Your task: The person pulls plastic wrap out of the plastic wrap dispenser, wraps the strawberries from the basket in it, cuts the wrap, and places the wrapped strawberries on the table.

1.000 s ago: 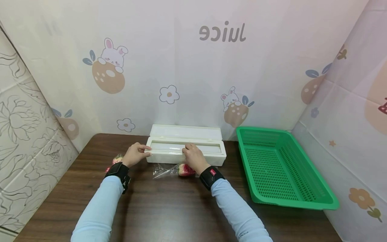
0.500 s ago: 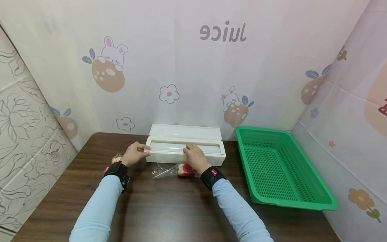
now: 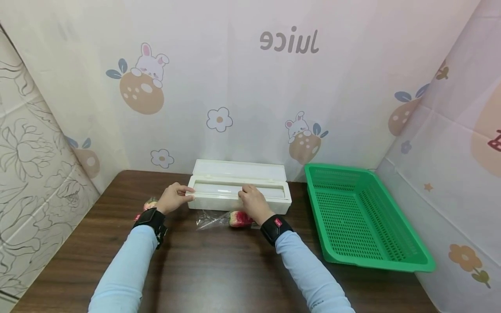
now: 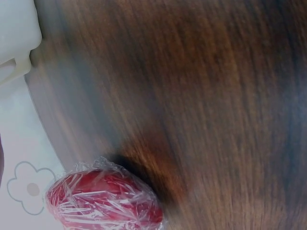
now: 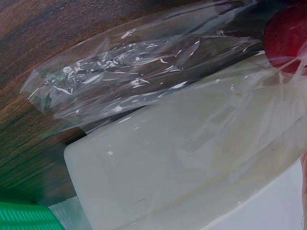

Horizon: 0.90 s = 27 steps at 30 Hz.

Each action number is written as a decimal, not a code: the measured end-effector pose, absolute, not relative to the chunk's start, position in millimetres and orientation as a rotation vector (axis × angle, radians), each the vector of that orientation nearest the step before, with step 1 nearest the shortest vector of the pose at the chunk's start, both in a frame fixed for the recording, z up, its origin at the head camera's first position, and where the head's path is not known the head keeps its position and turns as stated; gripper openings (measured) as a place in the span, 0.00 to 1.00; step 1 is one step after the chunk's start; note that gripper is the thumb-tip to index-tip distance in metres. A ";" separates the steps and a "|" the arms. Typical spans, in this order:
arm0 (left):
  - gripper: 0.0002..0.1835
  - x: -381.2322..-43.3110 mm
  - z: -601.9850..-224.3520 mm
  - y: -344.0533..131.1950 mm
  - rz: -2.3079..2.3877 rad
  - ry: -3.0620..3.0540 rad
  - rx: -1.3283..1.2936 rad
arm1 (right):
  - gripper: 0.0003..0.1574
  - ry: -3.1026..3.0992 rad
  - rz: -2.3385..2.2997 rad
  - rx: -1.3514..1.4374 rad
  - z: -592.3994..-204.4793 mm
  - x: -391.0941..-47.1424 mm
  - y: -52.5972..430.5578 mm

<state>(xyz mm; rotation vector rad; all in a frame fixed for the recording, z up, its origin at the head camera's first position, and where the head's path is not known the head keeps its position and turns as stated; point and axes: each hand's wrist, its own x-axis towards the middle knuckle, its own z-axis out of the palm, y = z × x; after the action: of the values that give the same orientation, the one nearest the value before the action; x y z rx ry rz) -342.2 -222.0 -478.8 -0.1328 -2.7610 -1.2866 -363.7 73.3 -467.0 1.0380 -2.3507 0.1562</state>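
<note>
A white cling film dispenser (image 3: 227, 200) stands at the back of the table, its lid raised and a roll of film inside. My left hand (image 3: 172, 198) holds its left end, thumb in front and index finger on top. At the front rim, right of the middle, my right hand (image 3: 254, 202) has its fingers curled; they hide the spot they grip. Clear film (image 5: 139, 72) hangs from the front onto the table, over a red apple-like fruit (image 3: 238, 219). Another red fruit wrapped in film (image 4: 105, 199) lies beside my left wrist.
A green plastic basket (image 3: 328, 234) stands to the right of the dispenser. Behind everything is a printed cloth backdrop (image 3: 254, 95). The dark wooden table (image 3: 207, 269) extends in front of the arms.
My right hand has slid slightly right along the dispenser's front rim. My left hand stays on the left end, and the view has shifted a little.
</note>
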 end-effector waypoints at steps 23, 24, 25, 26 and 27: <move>0.16 -351.6 -479.2 -225.9 -1.276 -2.781 -0.137 | 0.08 -2.391 0.112 0.968 -466.5 -365.6 91.2; 0.16 -352.5 -478.5 -226.1 -1.280 -2.780 -0.137 | 0.08 -2.393 0.108 0.962 -466.3 -366.0 91.8; 0.16 -352.8 -478.2 -226.2 -1.281 -2.781 -0.138 | 0.08 -2.396 0.113 0.957 -466.1 -366.1 92.4; 0.16 -353.1 -477.8 -226.2 -1.285 -2.781 -0.136 | 0.08 -2.402 0.115 0.952 -466.1 -366.2 93.1; 0.16 -353.3 -477.1 -226.2 -1.282 -2.783 -0.146 | 0.08 -2.405 0.120 0.947 -466.0 -366.2 93.8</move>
<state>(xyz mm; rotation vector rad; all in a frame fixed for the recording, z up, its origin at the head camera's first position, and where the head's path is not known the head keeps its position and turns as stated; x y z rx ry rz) -353.3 -226.2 -477.1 -0.1457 -2.7831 -1.2824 -366.2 93.8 -466.0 0.9470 -2.4046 0.1202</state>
